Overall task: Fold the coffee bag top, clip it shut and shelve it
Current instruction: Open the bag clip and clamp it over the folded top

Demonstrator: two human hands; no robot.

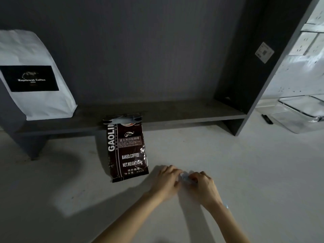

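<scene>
A dark brown coffee bag (127, 149) leans upright against the front edge of a low dark shelf (175, 113), its top folded over. On the pale counter to its right, my left hand (166, 181) and my right hand (205, 186) meet over a small pale, translucent object (185, 178) that looks like a clip. Both hands pinch it with the fingertips, close to the counter surface. The clip is mostly hidden by my fingers. Neither hand touches the bag.
A white coffee bag (35, 76) with a black label stands on the shelf at the left. The shelf's dark side panel (254, 67) rises at the right. Beyond it sit a clear plastic container (301, 113) and a small black object (267, 119).
</scene>
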